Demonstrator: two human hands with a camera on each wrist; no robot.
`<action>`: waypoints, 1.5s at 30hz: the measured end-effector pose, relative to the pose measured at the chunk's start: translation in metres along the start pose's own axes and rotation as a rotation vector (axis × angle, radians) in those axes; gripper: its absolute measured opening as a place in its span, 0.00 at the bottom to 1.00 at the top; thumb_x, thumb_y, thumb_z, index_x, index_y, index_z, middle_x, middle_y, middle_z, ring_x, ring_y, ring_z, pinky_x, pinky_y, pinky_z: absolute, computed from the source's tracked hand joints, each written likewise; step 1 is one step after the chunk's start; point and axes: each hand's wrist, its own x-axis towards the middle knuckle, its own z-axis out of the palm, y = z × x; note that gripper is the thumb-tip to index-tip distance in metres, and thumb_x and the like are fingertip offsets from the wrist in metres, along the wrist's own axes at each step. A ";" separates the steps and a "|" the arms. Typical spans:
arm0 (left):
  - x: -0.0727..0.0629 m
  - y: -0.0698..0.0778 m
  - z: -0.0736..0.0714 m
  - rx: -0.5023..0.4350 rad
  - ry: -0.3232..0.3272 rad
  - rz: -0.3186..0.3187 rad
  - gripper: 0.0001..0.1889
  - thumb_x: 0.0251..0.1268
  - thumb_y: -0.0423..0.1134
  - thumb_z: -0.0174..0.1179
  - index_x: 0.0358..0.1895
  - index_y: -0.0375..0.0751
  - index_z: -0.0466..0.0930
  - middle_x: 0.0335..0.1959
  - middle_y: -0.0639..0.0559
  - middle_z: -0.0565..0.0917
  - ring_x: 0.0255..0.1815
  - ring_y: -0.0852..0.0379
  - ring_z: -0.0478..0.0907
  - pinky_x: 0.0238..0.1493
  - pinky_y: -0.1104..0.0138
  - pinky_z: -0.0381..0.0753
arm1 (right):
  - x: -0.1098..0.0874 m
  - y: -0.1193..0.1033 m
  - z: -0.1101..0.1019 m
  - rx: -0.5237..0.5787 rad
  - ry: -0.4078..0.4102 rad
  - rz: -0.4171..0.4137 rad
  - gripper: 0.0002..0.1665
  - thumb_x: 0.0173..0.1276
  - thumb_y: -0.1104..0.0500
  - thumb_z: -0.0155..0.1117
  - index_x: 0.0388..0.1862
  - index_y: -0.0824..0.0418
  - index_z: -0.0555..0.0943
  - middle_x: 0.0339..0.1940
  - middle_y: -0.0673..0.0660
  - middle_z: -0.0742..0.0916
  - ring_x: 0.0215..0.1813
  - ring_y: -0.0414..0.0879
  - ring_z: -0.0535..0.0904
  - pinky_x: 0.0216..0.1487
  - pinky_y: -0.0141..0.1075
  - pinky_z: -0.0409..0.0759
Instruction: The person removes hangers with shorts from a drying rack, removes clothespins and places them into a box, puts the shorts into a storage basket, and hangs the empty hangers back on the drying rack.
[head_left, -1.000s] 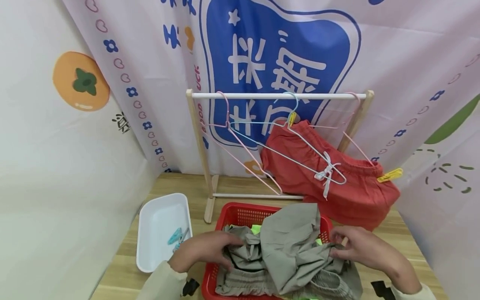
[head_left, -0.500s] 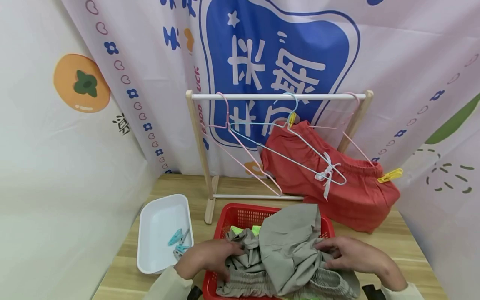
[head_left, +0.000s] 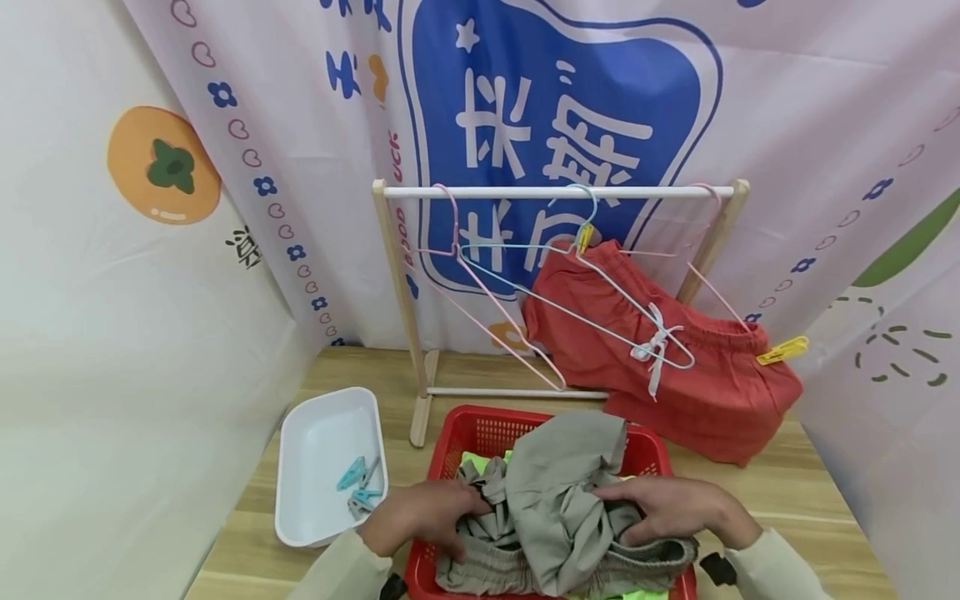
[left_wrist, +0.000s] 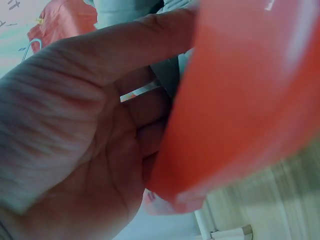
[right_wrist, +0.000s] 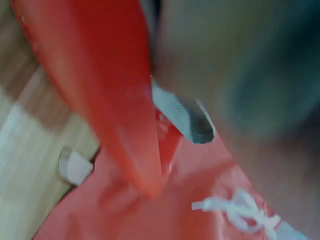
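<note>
Grey elastic-waist pants (head_left: 555,500) lie bunched in a red plastic basket (head_left: 495,410), the gathered waistband toward the front. At the left side of the pants, my left hand (head_left: 431,512) grips the cloth with thumb and fingers. In the left wrist view its fingertips disappear behind the basket wall (left_wrist: 240,100). My right hand (head_left: 675,507) holds the right part of the pants, fingers on top and thumb lower near the waistband. The right wrist view is blurred close up, with the basket (right_wrist: 110,100) beside the hand. Bright green cloth (head_left: 474,460) shows underneath.
Behind the basket stands a wooden rack with a white bar (head_left: 510,192). It bears pink hangers (head_left: 517,333), a blue hanger (head_left: 525,287) and red shorts (head_left: 697,383) clipped with yellow clothespins (head_left: 783,350). A white tray (head_left: 311,433) at left holds blue and grey clothespins (head_left: 363,497).
My right hand has moved left and inward over the basket, drawing the right part of the grey pants with it. The left hand has shifted slightly to the right.
</note>
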 end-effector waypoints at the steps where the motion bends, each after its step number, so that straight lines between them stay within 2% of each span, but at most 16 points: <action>1: 0.000 0.000 0.000 0.012 0.001 0.007 0.29 0.54 0.43 0.81 0.61 0.48 0.85 0.51 0.60 0.84 0.53 0.64 0.77 0.58 0.67 0.78 | 0.003 -0.001 0.001 0.007 -0.016 -0.003 0.37 0.70 0.52 0.72 0.75 0.59 0.74 0.70 0.56 0.78 0.69 0.44 0.72 0.66 0.40 0.75; 7: 0.003 -0.002 0.003 0.038 0.003 0.044 0.28 0.53 0.43 0.81 0.59 0.48 0.86 0.49 0.62 0.83 0.51 0.66 0.76 0.57 0.68 0.78 | 0.020 -0.004 0.003 0.001 -0.104 -0.084 0.34 0.73 0.52 0.70 0.75 0.57 0.74 0.72 0.52 0.77 0.72 0.42 0.70 0.68 0.39 0.73; 14: 0.005 -0.006 0.004 0.039 0.012 0.063 0.25 0.52 0.43 0.81 0.55 0.51 0.87 0.44 0.65 0.82 0.47 0.67 0.75 0.54 0.68 0.79 | 0.028 -0.003 0.005 0.083 -0.154 -0.145 0.22 0.72 0.57 0.70 0.65 0.54 0.84 0.72 0.56 0.78 0.73 0.43 0.70 0.67 0.36 0.73; 17: 0.004 -0.006 0.004 0.028 0.020 0.064 0.26 0.52 0.44 0.81 0.57 0.50 0.86 0.46 0.64 0.83 0.48 0.67 0.76 0.55 0.68 0.79 | 0.027 -0.002 0.003 0.011 -0.101 -0.121 0.20 0.71 0.58 0.71 0.61 0.55 0.86 0.67 0.55 0.82 0.69 0.43 0.74 0.64 0.36 0.76; 22: 0.004 -0.008 0.003 -0.006 0.040 0.069 0.29 0.52 0.44 0.82 0.59 0.48 0.85 0.50 0.62 0.84 0.51 0.66 0.77 0.57 0.68 0.79 | 0.016 0.004 -0.004 -0.105 0.019 -0.030 0.21 0.68 0.54 0.73 0.59 0.55 0.86 0.61 0.51 0.85 0.63 0.43 0.78 0.62 0.40 0.78; 28: 0.001 -0.011 0.003 -0.023 0.093 0.081 0.27 0.52 0.44 0.82 0.58 0.49 0.85 0.53 0.62 0.84 0.54 0.66 0.78 0.57 0.67 0.79 | 0.002 0.014 -0.019 -0.159 0.124 -0.021 0.25 0.72 0.48 0.70 0.65 0.54 0.82 0.71 0.64 0.77 0.72 0.63 0.70 0.67 0.49 0.75; 31: 0.002 -0.012 0.002 -0.030 0.116 0.073 0.26 0.54 0.43 0.80 0.58 0.48 0.85 0.53 0.61 0.84 0.55 0.65 0.78 0.58 0.67 0.78 | 0.000 0.019 -0.027 -0.147 0.156 -0.018 0.30 0.73 0.47 0.69 0.70 0.56 0.79 0.75 0.67 0.73 0.74 0.68 0.67 0.68 0.53 0.74; 36: 0.005 -0.014 0.000 -0.075 0.147 0.068 0.25 0.56 0.42 0.79 0.58 0.47 0.86 0.53 0.60 0.84 0.54 0.65 0.78 0.59 0.65 0.79 | 0.004 0.026 -0.035 -0.141 0.199 -0.017 0.39 0.74 0.46 0.68 0.77 0.61 0.70 0.76 0.69 0.70 0.74 0.66 0.66 0.68 0.59 0.72; 42: 0.006 -0.015 -0.004 -0.096 0.156 0.065 0.27 0.57 0.42 0.79 0.61 0.44 0.85 0.56 0.57 0.84 0.57 0.62 0.78 0.61 0.64 0.78 | 0.010 0.029 -0.038 -0.159 0.252 -0.019 0.40 0.75 0.47 0.67 0.78 0.64 0.68 0.73 0.64 0.74 0.71 0.62 0.71 0.67 0.52 0.74; 45: 0.007 -0.016 -0.004 -0.108 0.143 0.058 0.28 0.57 0.43 0.79 0.61 0.43 0.84 0.57 0.56 0.84 0.59 0.61 0.78 0.62 0.64 0.78 | 0.013 0.027 -0.038 -0.156 0.300 -0.041 0.39 0.76 0.51 0.66 0.79 0.65 0.65 0.72 0.64 0.75 0.70 0.62 0.72 0.66 0.53 0.75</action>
